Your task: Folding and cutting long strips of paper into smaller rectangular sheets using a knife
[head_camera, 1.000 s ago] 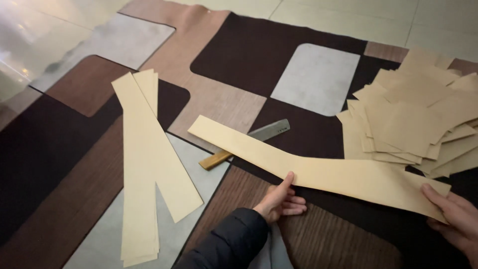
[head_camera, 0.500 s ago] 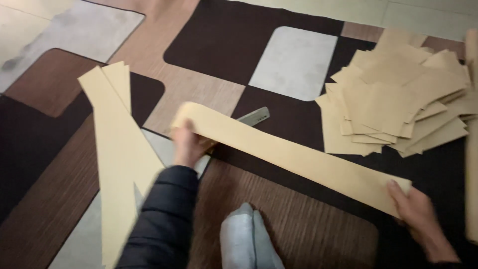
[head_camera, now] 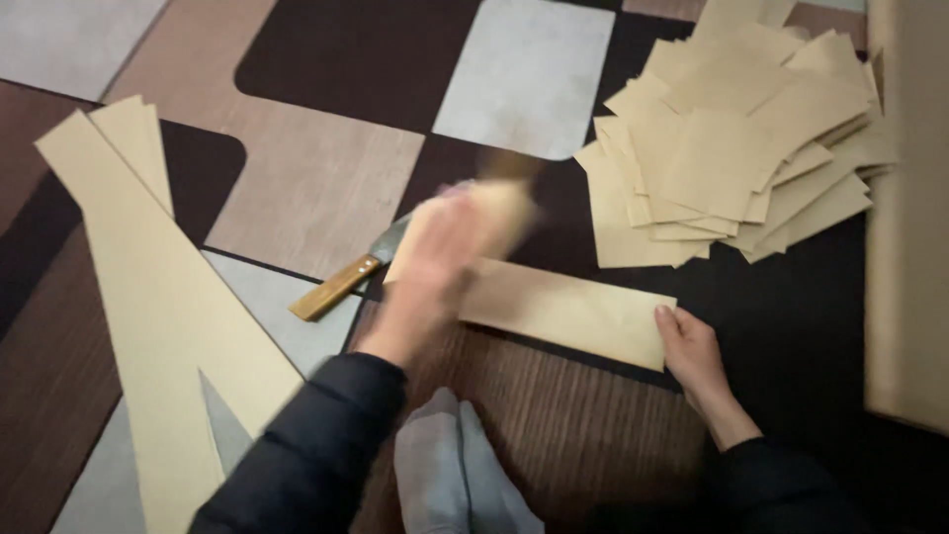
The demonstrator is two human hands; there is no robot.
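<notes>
While blurred with motion, left hand (head_camera: pixel 450 267) raised above the patterned rug (head_camera: pixel 316 188), one end of the tan paper strip (head_camera: pixel 568 311) held in it, grip too smeared to read how tightly closed.

Where the strip ended on the right, right hand (head_camera: pixel 692 351) pressed flat on that corner, fingers mostly straight, thumb along the edge, pinning rather than clutching. Strip itself stretched across the dark part of the rug between both hands, left end lifted, right end lying down. Just left of the raised hand, a knife (head_camera: pixel 351 279) with a wooden handle, lying on the rug, its blade partly hidden behind the blur. Farther right and up, a loose heap of cut paper squares (head_camera: pixel 732 148). Far left, long paper strips (head_camera: pixel 168 316) laid lengthwise. Near the bottom, grey-socked feet (head_camera: pixel 455 475) between dark sleeves.
</notes>
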